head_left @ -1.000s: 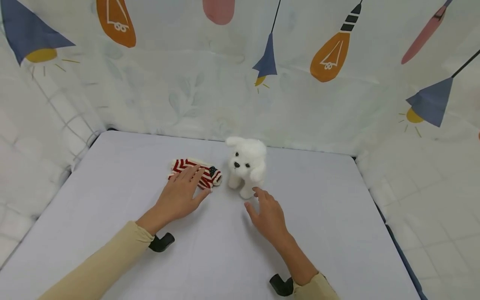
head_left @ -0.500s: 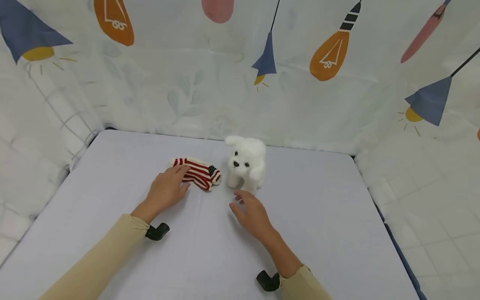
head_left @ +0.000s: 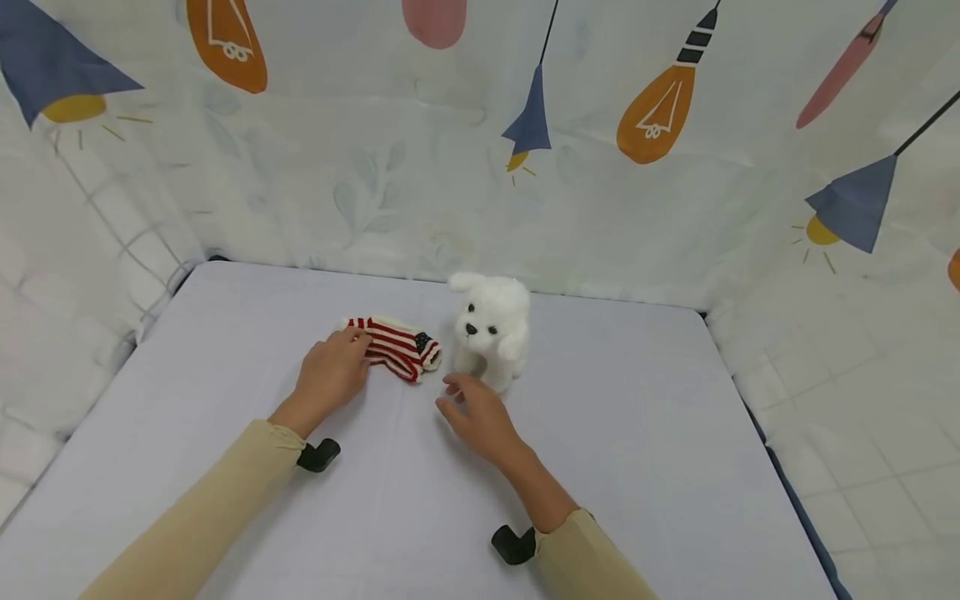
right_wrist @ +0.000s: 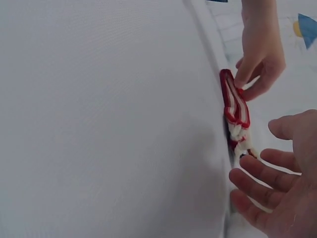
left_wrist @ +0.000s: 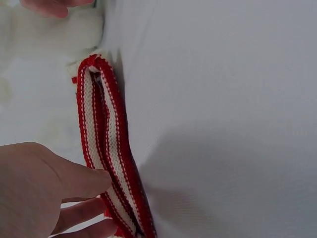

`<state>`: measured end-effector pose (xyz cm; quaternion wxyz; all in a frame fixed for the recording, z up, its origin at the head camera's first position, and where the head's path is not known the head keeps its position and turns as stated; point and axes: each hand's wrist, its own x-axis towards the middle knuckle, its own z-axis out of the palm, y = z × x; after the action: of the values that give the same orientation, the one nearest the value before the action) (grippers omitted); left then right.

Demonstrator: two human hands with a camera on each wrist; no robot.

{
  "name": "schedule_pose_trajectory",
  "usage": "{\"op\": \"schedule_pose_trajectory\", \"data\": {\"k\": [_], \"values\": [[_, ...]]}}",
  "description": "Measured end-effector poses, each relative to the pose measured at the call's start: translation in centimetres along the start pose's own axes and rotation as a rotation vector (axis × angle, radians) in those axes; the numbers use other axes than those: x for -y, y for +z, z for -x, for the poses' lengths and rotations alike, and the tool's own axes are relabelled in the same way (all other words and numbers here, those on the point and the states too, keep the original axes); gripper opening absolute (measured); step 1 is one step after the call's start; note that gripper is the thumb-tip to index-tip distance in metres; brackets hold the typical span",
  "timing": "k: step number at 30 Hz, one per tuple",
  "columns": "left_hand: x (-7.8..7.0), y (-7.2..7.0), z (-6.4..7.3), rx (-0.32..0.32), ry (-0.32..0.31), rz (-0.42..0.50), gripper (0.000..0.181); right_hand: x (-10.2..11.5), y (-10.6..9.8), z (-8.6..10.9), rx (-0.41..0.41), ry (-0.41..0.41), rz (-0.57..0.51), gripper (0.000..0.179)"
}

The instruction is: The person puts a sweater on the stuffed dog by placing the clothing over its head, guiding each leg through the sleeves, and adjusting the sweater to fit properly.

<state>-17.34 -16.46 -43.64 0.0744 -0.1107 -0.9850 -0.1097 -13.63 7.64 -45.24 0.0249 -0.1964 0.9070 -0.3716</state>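
Note:
A small knitted sweater with red and cream stripes and a dark blue starred patch lies on the table left of a white plush dog. My left hand pinches its left end; in the left wrist view the thumb lies against the striped folds, with fingers on the other side. My right hand is low in front of the plush dog, overlapping its paws in the head view. In the right wrist view its fingers are spread and slightly bent, holding nothing.
A white cloth covers the table. Patterned curtain walls stand behind it and at both sides. Black angled pieces stick out at both sleeve cuffs.
My left hand has drawn back from over the sweater to its left end and taken hold there. The right hand has moved left across the plush dog's front. Sweater and dog stay put.

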Motion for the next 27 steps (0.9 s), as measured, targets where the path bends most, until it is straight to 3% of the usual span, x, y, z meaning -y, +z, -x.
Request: {"op": "schedule_pose_trajectory", "data": {"k": [5, 11, 17, 21, 27], "values": [[0.1, 0.5, -0.7, 0.013, -0.002, -0.018, 0.038, 0.3, 0.4, -0.6, 0.025, 0.001, 0.009, 0.037], [0.2, 0.9, -1.4, -0.017, 0.007, -0.057, 0.016, 0.6, 1.0, -1.7, 0.053, -0.014, -0.010, 0.037], [0.1, 0.5, -1.4, -0.041, 0.019, -0.030, 0.007, 0.8, 1.6, -2.0, 0.044, -0.026, -0.026, 0.038], [-0.3, 0.1, -1.0, -0.075, 0.033, -0.023, 0.014, 1.1, 1.8, -2.0, -0.004, -0.026, 0.002, 0.038], [-1.4, -0.6, -0.1, -0.077, 0.052, -0.017, 0.022, 1.5, 2.4, -2.2, -0.135, -0.014, 0.155, 0.039]]}}
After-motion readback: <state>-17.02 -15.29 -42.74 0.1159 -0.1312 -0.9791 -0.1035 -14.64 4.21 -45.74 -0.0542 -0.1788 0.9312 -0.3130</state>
